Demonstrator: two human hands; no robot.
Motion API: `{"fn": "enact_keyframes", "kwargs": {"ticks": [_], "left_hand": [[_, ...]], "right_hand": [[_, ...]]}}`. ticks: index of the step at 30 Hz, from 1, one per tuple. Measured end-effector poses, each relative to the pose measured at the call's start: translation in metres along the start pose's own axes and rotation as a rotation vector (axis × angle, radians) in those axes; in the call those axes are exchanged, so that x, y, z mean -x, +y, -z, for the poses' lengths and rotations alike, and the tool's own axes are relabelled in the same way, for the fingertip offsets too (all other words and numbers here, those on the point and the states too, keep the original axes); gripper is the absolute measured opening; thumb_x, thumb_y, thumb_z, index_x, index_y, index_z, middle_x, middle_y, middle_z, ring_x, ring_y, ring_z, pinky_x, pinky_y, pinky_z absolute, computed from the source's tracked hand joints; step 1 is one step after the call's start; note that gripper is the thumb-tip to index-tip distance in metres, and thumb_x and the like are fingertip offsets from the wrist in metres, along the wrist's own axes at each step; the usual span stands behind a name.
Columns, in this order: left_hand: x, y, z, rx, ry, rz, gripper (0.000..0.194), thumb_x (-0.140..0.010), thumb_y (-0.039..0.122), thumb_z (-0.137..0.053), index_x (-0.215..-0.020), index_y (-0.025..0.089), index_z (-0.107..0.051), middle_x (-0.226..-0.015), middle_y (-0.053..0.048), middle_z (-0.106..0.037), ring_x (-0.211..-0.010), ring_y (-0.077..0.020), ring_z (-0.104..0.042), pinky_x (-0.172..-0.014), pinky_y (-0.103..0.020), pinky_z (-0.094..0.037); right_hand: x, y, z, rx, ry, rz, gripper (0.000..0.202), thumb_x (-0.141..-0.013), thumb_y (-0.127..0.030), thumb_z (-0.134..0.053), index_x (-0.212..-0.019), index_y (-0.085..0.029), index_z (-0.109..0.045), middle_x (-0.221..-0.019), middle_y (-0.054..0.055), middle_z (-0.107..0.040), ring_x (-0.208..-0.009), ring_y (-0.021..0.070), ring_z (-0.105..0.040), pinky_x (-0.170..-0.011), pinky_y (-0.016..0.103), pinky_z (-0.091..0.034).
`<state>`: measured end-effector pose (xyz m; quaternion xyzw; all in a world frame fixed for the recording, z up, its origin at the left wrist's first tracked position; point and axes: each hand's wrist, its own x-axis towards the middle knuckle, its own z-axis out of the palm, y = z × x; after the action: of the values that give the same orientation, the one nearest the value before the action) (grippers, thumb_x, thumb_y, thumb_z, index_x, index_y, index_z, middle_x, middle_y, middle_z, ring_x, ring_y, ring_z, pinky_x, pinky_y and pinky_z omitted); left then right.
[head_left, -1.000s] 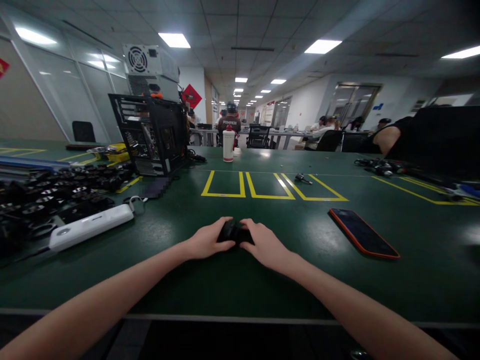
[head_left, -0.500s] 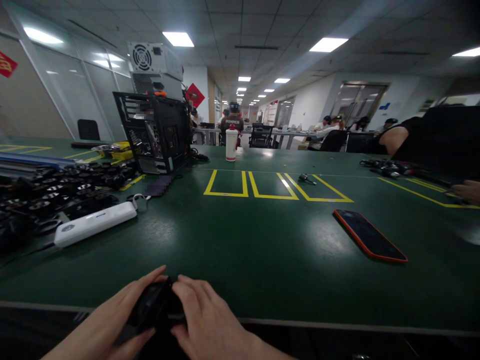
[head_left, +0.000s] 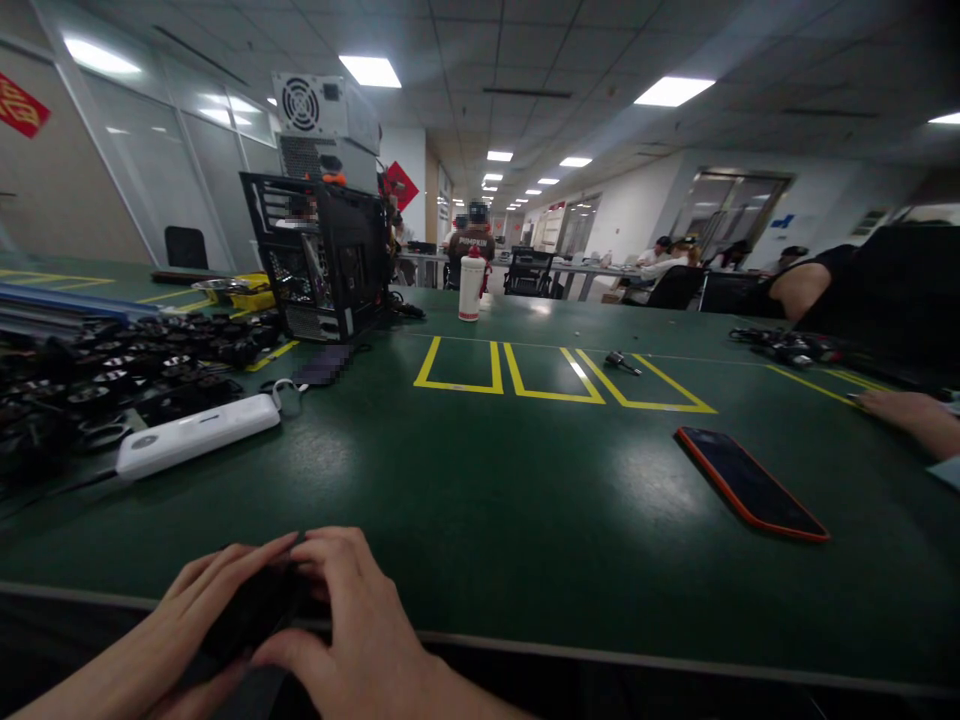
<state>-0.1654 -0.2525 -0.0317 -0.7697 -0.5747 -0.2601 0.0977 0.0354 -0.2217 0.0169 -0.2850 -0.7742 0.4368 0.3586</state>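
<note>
At the near edge of the green table, both my hands close round a black object (head_left: 251, 607). Its kind is hard to make out, since fingers and shadow cover most of it. My left hand (head_left: 199, 610) wraps its left side, with the fingers stretched over the top and the thumb below. From the right, my right hand (head_left: 352, 610) grips it, fingertips on the far end and thumb across the near side. The two hands' fingertips nearly meet at the object's far end.
A white power strip (head_left: 199, 437) lies left, beside a heap of black parts (head_left: 142, 360). Beyond stands an open computer case (head_left: 330, 255). An orange-edged phone (head_left: 750, 482) lies right. Farther off are a white bottle (head_left: 470, 288), yellow tape marks (head_left: 555, 394) and another person's hand (head_left: 900, 408).
My hands have shifted left with the black object, and my right hand now covers more of it. At the right, the other person's hand has reached farther into view.
</note>
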Motion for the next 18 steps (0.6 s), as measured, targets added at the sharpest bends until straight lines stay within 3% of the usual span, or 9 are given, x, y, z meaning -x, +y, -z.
{"fn": "enact_keyframes", "kwargs": {"ticks": [6, 11, 18], "left_hand": [[0.006, 0.001, 0.0, 0.227, -0.065, 0.077, 0.067, -0.063, 0.038, -0.051, -0.125, 0.035, -0.026, -0.121, -0.003, -0.046, -0.108, -0.0261, -0.045, -0.088, -0.037, -0.043], [0.004, 0.007, -0.002, 0.316, -0.053, 0.223, 0.059, -0.069, 0.037, -0.049, -0.123, 0.043, -0.025, -0.12, 0.0, -0.047, -0.108, -0.0279, -0.046, -0.09, -0.042, -0.039], [0.003, 0.007, 0.005, 0.335, -0.119, 0.175, 0.04, -0.072, 0.034, -0.043, -0.109, 0.049, -0.041, -0.117, 0.005, -0.048, -0.108, -0.0247, -0.047, -0.088, -0.036, -0.042]], "right_hand": [[-0.003, -0.007, -0.006, 0.027, 0.035, -0.064, 0.055, -0.066, -0.03, -0.065, -0.114, -0.025, -0.039, -0.119, 0.004, -0.041, -0.103, 0.0201, -0.05, -0.089, 0.036, -0.043], [-0.006, -0.012, -0.009, 0.109, -0.028, -0.083, 0.058, -0.067, -0.032, -0.063, -0.116, -0.026, -0.034, -0.123, 0.005, -0.038, -0.103, 0.0235, -0.05, -0.087, 0.041, -0.044], [-0.005, -0.003, -0.015, 0.054, 0.032, -0.089, 0.058, -0.063, -0.03, -0.066, -0.11, -0.023, -0.033, -0.116, 0.006, -0.039, -0.095, 0.0196, -0.053, -0.084, 0.038, -0.046]]}}
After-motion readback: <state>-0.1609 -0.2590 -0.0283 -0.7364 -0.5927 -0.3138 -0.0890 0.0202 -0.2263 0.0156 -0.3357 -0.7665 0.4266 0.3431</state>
